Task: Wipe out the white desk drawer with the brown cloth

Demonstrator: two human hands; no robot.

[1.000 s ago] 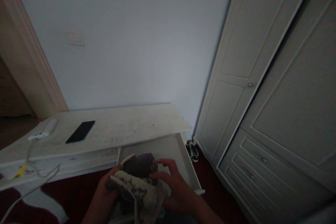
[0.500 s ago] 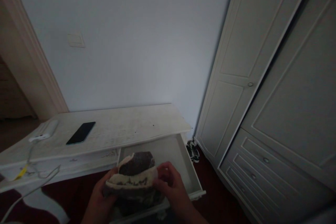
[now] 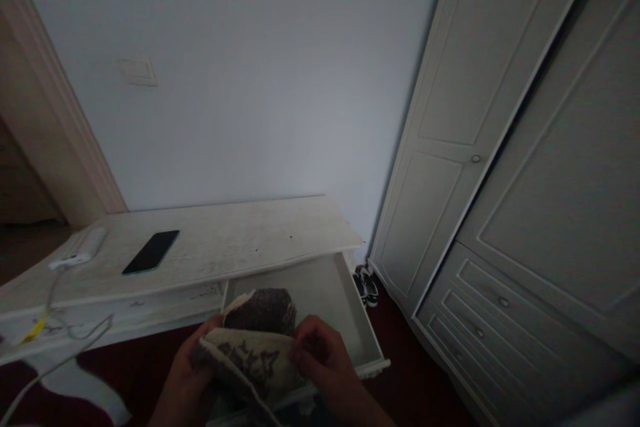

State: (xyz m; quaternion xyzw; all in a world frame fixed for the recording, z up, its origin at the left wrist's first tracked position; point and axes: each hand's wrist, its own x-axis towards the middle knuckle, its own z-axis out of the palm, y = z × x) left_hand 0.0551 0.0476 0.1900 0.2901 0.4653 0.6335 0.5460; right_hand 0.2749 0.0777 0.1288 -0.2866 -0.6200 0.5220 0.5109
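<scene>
A thick folded cloth [image 3: 263, 360], cream with dark leaf-like marks on one face and dark brown-grey on the other, is between my hands over the pulled-out drawer [image 3: 320, 283]. My left hand [image 3: 187, 367] grips its left side, the thumb against the fold. At the upper right edge, my right hand [image 3: 320, 353] pinches the fabric with bent fingers. Another rolled or folded dark piece [image 3: 265, 309] with a pale edge shows just behind; whether it belongs to the same cloth I cannot tell. The cloth's lower part hangs down toward me.
On the low white cabinet [image 3: 260, 227] lie a dark phone [image 3: 151, 252] and a white power strip [image 3: 80, 247] with a cable trailing off the front. A white wardrobe [image 3: 440, 167] stands at the right. Shoes [image 3: 367, 287] sit on the dark red floor by the cabinet's end.
The front layer of the cloth has been unfolded downward, so more of its cream patterned face shows. Both hands stay in nearly the same places. The view has shifted slightly.
</scene>
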